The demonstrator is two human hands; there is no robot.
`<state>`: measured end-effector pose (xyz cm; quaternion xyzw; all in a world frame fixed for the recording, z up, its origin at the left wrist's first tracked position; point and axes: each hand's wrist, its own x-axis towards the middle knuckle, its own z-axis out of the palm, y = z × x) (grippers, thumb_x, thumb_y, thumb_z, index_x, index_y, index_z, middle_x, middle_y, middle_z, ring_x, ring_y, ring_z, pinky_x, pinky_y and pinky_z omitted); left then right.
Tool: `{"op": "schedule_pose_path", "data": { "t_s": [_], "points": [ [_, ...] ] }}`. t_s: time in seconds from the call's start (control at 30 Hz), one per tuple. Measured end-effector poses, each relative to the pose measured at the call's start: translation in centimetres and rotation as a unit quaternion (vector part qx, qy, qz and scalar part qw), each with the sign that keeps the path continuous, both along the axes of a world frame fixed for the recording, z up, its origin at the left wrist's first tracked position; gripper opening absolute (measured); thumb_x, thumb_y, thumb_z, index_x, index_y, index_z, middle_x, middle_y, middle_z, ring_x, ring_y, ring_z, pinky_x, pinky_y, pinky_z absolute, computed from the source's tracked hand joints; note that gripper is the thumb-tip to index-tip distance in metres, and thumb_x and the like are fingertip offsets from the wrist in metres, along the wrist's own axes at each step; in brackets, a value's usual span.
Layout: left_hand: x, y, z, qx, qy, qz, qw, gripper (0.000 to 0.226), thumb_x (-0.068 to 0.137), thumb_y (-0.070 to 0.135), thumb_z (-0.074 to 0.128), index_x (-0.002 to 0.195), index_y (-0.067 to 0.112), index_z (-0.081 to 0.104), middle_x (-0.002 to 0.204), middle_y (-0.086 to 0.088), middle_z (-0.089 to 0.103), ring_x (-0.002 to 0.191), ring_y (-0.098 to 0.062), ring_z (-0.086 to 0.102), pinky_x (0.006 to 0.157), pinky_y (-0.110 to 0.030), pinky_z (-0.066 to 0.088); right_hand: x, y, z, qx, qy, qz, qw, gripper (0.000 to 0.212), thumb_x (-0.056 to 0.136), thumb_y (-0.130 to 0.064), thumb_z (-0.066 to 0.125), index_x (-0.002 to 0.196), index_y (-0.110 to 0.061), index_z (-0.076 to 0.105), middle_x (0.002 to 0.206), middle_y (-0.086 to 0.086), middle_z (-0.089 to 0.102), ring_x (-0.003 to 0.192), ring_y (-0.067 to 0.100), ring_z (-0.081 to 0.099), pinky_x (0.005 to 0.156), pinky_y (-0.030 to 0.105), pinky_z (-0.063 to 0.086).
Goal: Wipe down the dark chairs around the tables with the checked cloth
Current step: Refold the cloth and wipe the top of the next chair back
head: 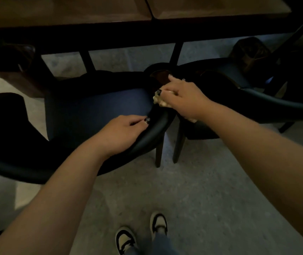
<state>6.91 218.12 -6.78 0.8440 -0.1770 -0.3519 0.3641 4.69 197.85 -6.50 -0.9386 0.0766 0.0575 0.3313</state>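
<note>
The person's shoes (141,234) stand on the grey floor (211,199) at the lower edge of the view, behind two dark chairs pushed in against the tables (69,11).

The checked cloth (160,102) is bunched under the right hand (182,97), at the point where the near chair (91,115) and the right-hand chair (257,105) come closest, their curved backrests almost touching. Cloth shows just beyond the fingertips on the left and again below the heel of the hand; the middle is covered. The right fingers are curled down onto the cloth, clamping it against the chair rim, apparently so that wiping pressure goes straight through the palm. Which chair's rim it bears on cannot be told in the dim light.

The left hand (121,132) lies on the right end of the near chair's backrest, fingers together and bent over the top edge. This hold probably steadies the chair against the wiping force.
</note>
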Motion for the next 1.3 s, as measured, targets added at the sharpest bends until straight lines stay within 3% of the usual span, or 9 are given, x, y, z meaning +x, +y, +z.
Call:
{"op": "schedule_pose_path", "data": {
  "t_s": [0.17,0.3,0.37,0.43,0.57,0.7,1.0,1.13,1.3],
  "points": [
    [0.3,-0.5,-0.5,-0.023,0.016,0.021,0.999,0.020,0.095,0.034,0.056,0.108,0.037,0.071,0.101,0.019,0.070,0.093,-0.002,0.065,0.087,-0.023,0.048,1.5,-0.1,-1.0,-0.002,-0.013,-0.025,1.000,0.039,0.093,-0.016,0.049,0.054,-0.007,0.050,0.128,0.012,0.060,0.136,0.006,0.033,0.112,0.024,0.024],
    [-0.2,-0.4,0.0,-0.018,-0.005,-0.016,1.000,0.015,0.090,0.045,0.057,0.094,0.047,0.072,0.095,0.022,0.071,0.086,0.004,0.065,0.084,-0.021,0.049,2.7,-1.0,-1.7,0.011,-0.015,-0.024,1.000,0.036,0.094,-0.017,0.049,0.060,-0.004,0.048,0.126,0.014,0.061,0.059,-0.026,0.045,0.058,0.000,0.033],
    [-0.7,-0.2,0.7,-0.009,-0.008,-0.042,0.999,0.010,0.083,0.056,0.059,0.076,0.061,0.064,0.083,0.032,0.066,0.079,0.012,0.062,0.075,-0.014,0.044,3.7,-1.0,-1.9,0.007,-0.002,-0.037,0.999,0.019,0.093,-0.017,0.049,0.081,-0.007,0.059,0.115,0.017,0.065,0.068,-0.008,0.051,0.070,0.016,0.045],
    [-1.4,-0.1,1.0,0.026,-0.043,-0.073,0.996,0.024,0.080,0.064,0.057,0.104,0.063,0.058,0.096,0.035,0.061,0.090,0.012,0.058,0.081,-0.014,0.041,4.1,-1.0,-1.7,-0.010,0.006,-0.038,0.999,0.016,0.092,-0.019,0.049,0.091,-0.010,0.062,0.096,0.015,0.065,0.075,0.014,0.052,0.071,0.028,0.045],
    [-2.2,-0.4,0.7,0.125,-0.176,-0.133,0.967,0.068,0.084,0.072,0.042,0.144,0.040,0.038,0.135,0.011,0.053,0.117,-0.009,0.053,0.100,-0.026,0.042,4.1,-0.7,-2.3,0.028,-0.070,-0.066,0.995,0.029,0.088,-0.013,0.054,0.060,-0.016,0.050,0.055,-0.007,0.047,0.047,0.000,0.043,0.052,0.024,0.034],
    [-2.7,-0.7,1.0,0.146,-0.226,-0.164,0.949,0.060,0.077,0.075,0.039,0.122,0.039,0.055,0.099,0.011,0.064,0.086,-0.007,0.062,0.085,-0.034,0.053,3.2,-0.5,-4.1,0.051,-0.317,-0.149,0.935,0.026,0.082,-0.035,0.065,0.069,-0.012,0.065,0.069,0.002,0.064,0.070,0.012,0.059,0.067,0.029,0.047],
    [-2.3,-0.8,0.9,0.191,-0.348,-0.162,0.903,0.038,0.080,0.060,0.061,0.097,0.027,0.067,0.089,0.000,0.068,0.082,-0.017,0.066,0.076,-0.034,0.054,1.3,-2.0,-6.9,0.178,-0.327,0.011,0.928,0.038,0.087,-0.033,0.056,0.085,0.003,0.070,0.080,0.009,0.068,0.075,0.014,0.061,0.069,0.024,0.045],
    [-2.7,-0.6,0.8,0.157,-0.372,-0.130,0.906,0.038,0.076,0.059,0.066,0.095,0.026,0.065,0.089,0.001,0.067,0.081,-0.015,0.066,0.072,-0.033,0.054,2.0,-1.0,-7.2,0.194,-0.387,-0.042,0.901,0.061,0.073,-0.037,0.056,0.084,0.022,0.056,0.087,0.041,0.057,0.072,0.030,0.054,0.075,0.050,0.047],
    [-2.9,-0.6,0.9,0.140,-0.333,-0.117,0.925,0.038,0.073,0.053,0.071,0.094,0.022,0.071,0.089,0.000,0.070,0.083,-0.016,0.068,0.082,-0.037,0.058,-0.3,1.3,-7.2,0.168,-0.427,-0.061,0.886,0.035,0.085,-0.019,0.053,0.054,-0.016,0.067,0.063,0.002,0.067,0.064,0.017,0.060,0.076,0.042,0.047]
  ]
}}
